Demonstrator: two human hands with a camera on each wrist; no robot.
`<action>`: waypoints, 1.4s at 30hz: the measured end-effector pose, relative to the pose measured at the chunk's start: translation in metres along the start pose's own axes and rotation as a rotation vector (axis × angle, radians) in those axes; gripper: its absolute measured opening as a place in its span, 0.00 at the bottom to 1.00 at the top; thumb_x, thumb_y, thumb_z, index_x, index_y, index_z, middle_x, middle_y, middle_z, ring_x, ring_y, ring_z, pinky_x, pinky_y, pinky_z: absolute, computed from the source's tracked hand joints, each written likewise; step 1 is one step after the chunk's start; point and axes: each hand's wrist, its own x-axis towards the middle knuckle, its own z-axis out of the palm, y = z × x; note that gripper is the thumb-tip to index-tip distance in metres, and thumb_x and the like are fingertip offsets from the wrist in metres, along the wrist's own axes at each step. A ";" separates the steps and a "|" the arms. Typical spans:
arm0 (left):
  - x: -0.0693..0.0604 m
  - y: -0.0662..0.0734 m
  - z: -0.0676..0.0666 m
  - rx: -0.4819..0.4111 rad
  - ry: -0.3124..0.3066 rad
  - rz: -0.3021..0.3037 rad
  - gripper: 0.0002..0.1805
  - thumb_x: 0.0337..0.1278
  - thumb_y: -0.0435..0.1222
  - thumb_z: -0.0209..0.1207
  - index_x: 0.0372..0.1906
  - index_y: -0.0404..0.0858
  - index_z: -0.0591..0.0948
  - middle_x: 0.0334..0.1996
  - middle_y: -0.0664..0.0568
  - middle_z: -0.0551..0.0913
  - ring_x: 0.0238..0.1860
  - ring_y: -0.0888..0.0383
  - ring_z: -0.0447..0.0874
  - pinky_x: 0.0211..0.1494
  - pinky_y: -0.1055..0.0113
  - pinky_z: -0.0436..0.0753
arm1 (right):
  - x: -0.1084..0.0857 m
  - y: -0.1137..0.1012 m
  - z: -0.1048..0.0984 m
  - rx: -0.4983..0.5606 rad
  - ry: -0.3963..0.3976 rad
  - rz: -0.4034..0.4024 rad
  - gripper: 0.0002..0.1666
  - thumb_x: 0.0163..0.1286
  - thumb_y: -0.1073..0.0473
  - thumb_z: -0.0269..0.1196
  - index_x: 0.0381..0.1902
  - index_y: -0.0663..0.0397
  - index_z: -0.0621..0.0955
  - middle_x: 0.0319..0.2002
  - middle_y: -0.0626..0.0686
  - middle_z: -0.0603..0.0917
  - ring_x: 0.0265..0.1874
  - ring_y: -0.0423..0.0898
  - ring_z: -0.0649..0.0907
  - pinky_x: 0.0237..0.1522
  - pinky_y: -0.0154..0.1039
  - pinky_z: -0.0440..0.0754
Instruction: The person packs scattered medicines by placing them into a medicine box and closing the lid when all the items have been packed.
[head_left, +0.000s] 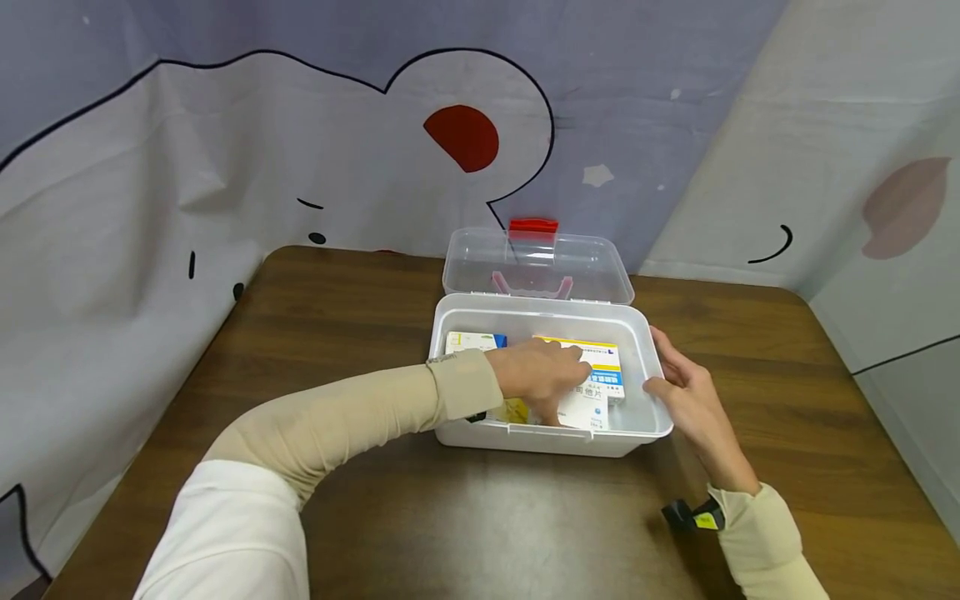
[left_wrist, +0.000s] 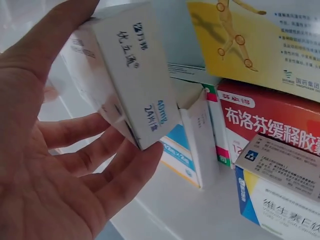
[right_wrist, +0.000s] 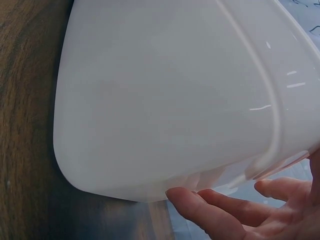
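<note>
A white plastic storage box stands on the table with its clear lid folded back. My left hand reaches into it and grips a white medicine box between thumb and fingers. That carton is tilted above the others in the left wrist view. Beside it are a red medicine box, a yellow and white medicine box and a blue, yellow and white medicine box. My right hand holds the storage box's right end, thumb at the rim and fingers along the outer wall.
The storage box rests on a brown wooden table. A red latch and a pink handle show at the lid. Behind the table hangs a printed cloth.
</note>
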 end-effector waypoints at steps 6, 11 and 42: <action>-0.004 0.000 -0.004 -0.021 -0.016 0.003 0.38 0.33 0.56 0.69 0.53 0.45 0.71 0.45 0.54 0.70 0.40 0.58 0.70 0.45 0.67 0.74 | 0.000 0.000 0.000 -0.002 -0.002 0.000 0.41 0.63 0.68 0.52 0.71 0.38 0.54 0.62 0.65 0.66 0.49 0.62 0.76 0.36 0.48 0.82; -0.007 0.001 -0.009 -0.042 -0.068 -0.008 0.39 0.30 0.52 0.72 0.53 0.46 0.71 0.45 0.54 0.70 0.40 0.58 0.70 0.44 0.67 0.75 | 0.000 0.001 -0.001 -0.001 -0.005 0.003 0.41 0.63 0.68 0.52 0.71 0.37 0.54 0.63 0.65 0.66 0.49 0.63 0.76 0.36 0.49 0.81; -0.020 -0.011 -0.012 -0.139 -0.221 -0.052 0.27 0.29 0.41 0.75 0.38 0.43 0.72 0.34 0.55 0.75 0.34 0.60 0.73 0.34 0.70 0.76 | 0.000 0.003 0.000 0.040 -0.007 -0.008 0.41 0.62 0.68 0.52 0.71 0.37 0.55 0.61 0.66 0.68 0.47 0.63 0.77 0.36 0.50 0.81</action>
